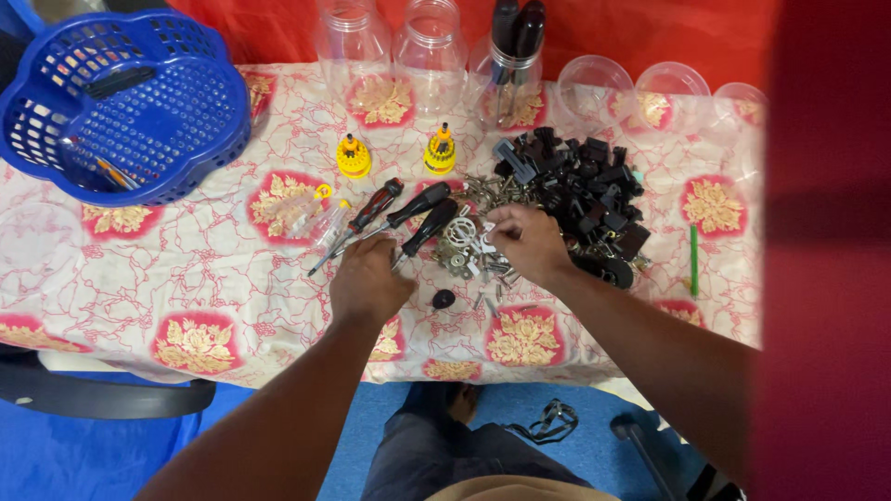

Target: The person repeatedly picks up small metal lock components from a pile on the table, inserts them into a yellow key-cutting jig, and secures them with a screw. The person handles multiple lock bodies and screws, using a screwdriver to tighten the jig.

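Three screwdrivers (399, 215), two yellow bit holders (354, 157), one blue basket (200, 148)

Both arms outstretched, left grip (369, 280) palm-down, right grip (527, 243) fingers curled, pinching.

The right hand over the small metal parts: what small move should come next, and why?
Probably close the right hand fingertips on one piece and lift it, since they already touch the pile of screws and washers; the left hand rests by the screwdrivers.
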